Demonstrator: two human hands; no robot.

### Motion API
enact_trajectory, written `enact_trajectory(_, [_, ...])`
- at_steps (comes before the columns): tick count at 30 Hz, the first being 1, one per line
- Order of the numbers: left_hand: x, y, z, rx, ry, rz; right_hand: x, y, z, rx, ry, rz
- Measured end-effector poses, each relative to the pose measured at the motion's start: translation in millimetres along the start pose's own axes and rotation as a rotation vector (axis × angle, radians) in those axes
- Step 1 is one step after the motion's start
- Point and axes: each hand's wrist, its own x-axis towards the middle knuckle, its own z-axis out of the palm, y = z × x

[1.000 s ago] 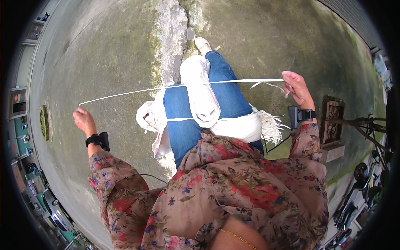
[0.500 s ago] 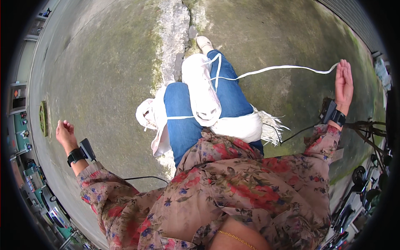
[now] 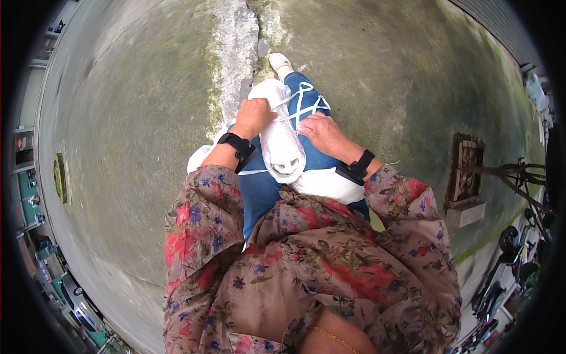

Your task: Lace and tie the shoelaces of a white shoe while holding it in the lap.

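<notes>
White roll [image 3: 286,150] partly behind left hand [image 3: 254,115]

White cloth roll [image 3: 283,148] lengthwise on lap; narrow white tape [image 3: 299,107] loosely looped alongside

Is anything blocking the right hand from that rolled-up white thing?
Only the thin white strap: it comes down by the fingertips of the right hand, beside the white roll. Nothing else visible stands between them.
</notes>
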Motion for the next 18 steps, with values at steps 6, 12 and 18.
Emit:
enact_trajectory(6, [-16, -12, -20, -0.685, 0.095, -0.071, 18, -6, 15, -0.142, 0.092, 0.051])
enact_trajectory(12, [-84, -85, -131, -1.639, 0.294, 0.108, 28, -1, 20, -0.276, 0.103, 0.108])
enact_trajectory(18, [-269, -325, -242, -1.709, 0.877, 0.063, 39, -13, 31, -0.472, 0.147, 0.021])
